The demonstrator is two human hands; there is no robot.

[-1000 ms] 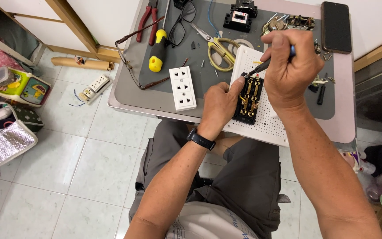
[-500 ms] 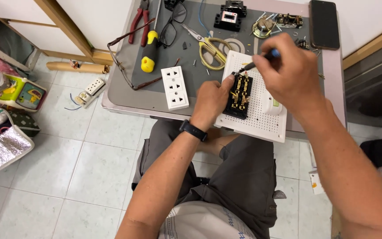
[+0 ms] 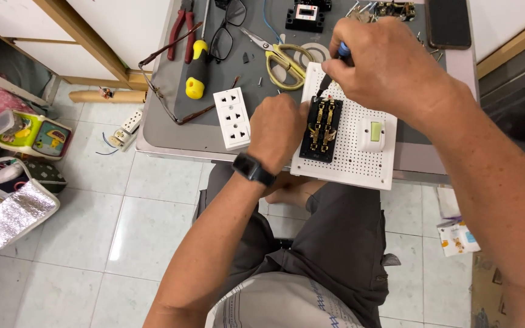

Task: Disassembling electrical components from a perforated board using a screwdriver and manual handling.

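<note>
The left hand (image 3: 277,130), just left of centre in the frame, is curled shut against the left edge of a black socket block (image 3: 321,129) with brass contacts, steadying it; a dark watch (image 3: 253,169) sits on that wrist. The block lies on a white perforated board (image 3: 350,161) at centre frame, which overhangs the near edge of the grey table (image 3: 165,130). A pale switch (image 3: 372,134) is mounted on the board just right of the block.

The right hand (image 3: 390,64), upper centre, is clamped around a blue-handled screwdriver (image 3: 334,61), whose dark tip points down at the top end of the block. Most of the handle is hidden in the fist.

To the left of the left hand lies a white outlet plate (image 3: 232,118), face up. Higher up on the table are yellow-handled scissors (image 3: 282,54), a yellow-and-black screwdriver (image 3: 197,68), red pliers (image 3: 178,30) and a pair of glasses (image 3: 226,27). A dark phone (image 3: 449,23) lies at the upper right.

On the tiled floor at lower left sits a silver bag (image 3: 12,215), and a power strip (image 3: 127,129) lies near the table's left corner.
</note>
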